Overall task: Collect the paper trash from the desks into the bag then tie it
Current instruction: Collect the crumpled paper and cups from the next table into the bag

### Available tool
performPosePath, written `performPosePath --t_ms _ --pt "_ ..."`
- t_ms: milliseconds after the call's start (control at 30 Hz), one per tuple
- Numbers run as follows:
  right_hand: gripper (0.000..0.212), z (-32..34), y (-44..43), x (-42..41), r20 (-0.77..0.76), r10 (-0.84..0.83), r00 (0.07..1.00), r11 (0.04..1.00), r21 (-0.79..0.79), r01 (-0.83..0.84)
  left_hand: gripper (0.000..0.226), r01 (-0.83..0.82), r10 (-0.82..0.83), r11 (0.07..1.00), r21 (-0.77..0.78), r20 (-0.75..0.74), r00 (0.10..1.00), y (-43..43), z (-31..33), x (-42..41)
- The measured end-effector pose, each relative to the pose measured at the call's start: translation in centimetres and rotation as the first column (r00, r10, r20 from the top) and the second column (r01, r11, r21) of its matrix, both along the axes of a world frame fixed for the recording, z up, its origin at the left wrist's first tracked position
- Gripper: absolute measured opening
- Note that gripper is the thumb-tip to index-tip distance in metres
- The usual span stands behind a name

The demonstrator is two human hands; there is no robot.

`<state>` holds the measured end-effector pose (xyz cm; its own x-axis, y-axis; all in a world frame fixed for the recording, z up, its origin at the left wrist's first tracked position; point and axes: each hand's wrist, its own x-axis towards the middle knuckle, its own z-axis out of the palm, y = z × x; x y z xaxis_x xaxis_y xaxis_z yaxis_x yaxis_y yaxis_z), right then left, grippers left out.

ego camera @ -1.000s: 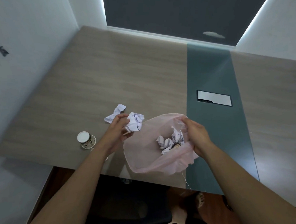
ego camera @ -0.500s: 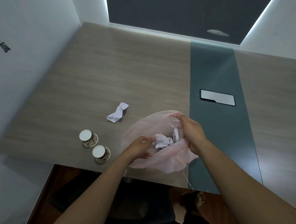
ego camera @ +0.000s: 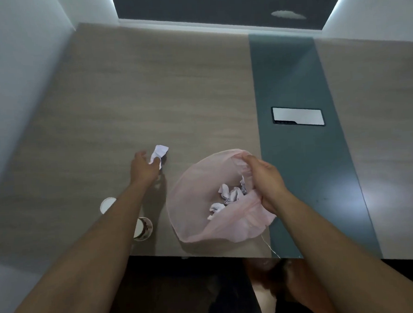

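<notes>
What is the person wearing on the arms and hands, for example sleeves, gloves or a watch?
Nothing visible. The left forearm and right forearm are bare to the picture's edge, no sleeves. The left hand and right hand show no gloves, rings, watch or bracelet.

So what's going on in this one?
A person is clearing paper trash off a wood-grain desk. The right hand grips the rim of a pink plastic bag that lies open on the desk, with several paper wads already inside. The left hand reaches out left of the bag and pinches a crumpled paper on the desk. Two paper cups stand near the front edge, partly hidden by the left forearm. The bag is not tied.
</notes>
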<state>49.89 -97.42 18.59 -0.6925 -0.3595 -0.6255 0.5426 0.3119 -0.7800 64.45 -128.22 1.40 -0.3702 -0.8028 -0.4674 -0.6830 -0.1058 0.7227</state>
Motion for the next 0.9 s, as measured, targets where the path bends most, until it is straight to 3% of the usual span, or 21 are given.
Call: performPosePath --t_ms 67,133,200,300,400,467,533,600,700,800,900 --pt "0.025 -0.3 -0.2 -0.2 -0.01 0.01 1.0 1.0 0.001 -0.01 0.091 0.022 -0.022 0.999 0.038 0.02 1.0 -2.4 -4.8 -0.3" --pt "0.024 -0.7 -0.5 -0.6 -0.018 0.014 1.0 1.0 0.004 -0.014 0.095 0.03 -0.033 0.996 0.079 0.025 0.999 -3.5 -8.5 -0.2" --pt "0.025 -1.0 -0.7 -1.0 -0.02 0.022 1.0 1.0 0.006 -0.022 0.072 0.068 -0.071 0.996 0.051 0.05 0.996 -2.6 -9.6 -0.1" --pt "0.025 -1.4 -1.0 -1.7 -0.006 0.052 0.999 0.998 0.022 -0.052 0.034 0.131 -0.13 0.991 -0.006 0.092 0.987 1.9 -4.7 0.5" --pt "0.026 -2.2 -1.2 -1.9 0.022 0.071 0.997 0.997 0.024 -0.072 0.025 0.165 -0.16 0.986 -0.018 0.148 0.976 3.8 -4.3 1.8" --pt "0.026 -2.5 -1.3 -1.9 0.024 0.083 0.996 0.996 0.028 -0.084 0.023 0.104 -0.099 0.994 -0.031 0.141 0.985 3.9 -3.7 2.3" --pt "0.026 -2.6 -1.2 -2.0 0.032 0.082 0.996 0.996 0.027 -0.083 0.025 -0.003 0.003 1.0 -0.007 0.017 1.0 4.2 -1.8 2.3" --pt "0.026 -2.5 -0.8 -2.1 0.041 0.079 0.996 0.997 0.019 -0.08 0.025 -0.075 0.097 0.991 0.108 -0.223 0.97 5.4 1.4 2.2" --pt "0.025 -1.8 -0.2 -2.2 0.06 0.083 0.995 0.997 -0.005 -0.083 0.023 0.115 0.069 0.939 0.324 -0.506 0.86 8.9 5.8 2.9" --pt "0.026 -0.8 0.3 -2.5 0.062 0.109 0.992 0.994 -0.035 -0.107 0.029 0.319 -0.056 0.849 0.422 -0.529 0.847 13.3 7.1 4.1" --pt "0.029 0.3 1.0 -2.7 0.046 0.172 0.984 0.984 -0.056 -0.17 0.034 0.375 -0.177 0.844 0.384 -0.46 0.87 17.7 7.4 3.6"
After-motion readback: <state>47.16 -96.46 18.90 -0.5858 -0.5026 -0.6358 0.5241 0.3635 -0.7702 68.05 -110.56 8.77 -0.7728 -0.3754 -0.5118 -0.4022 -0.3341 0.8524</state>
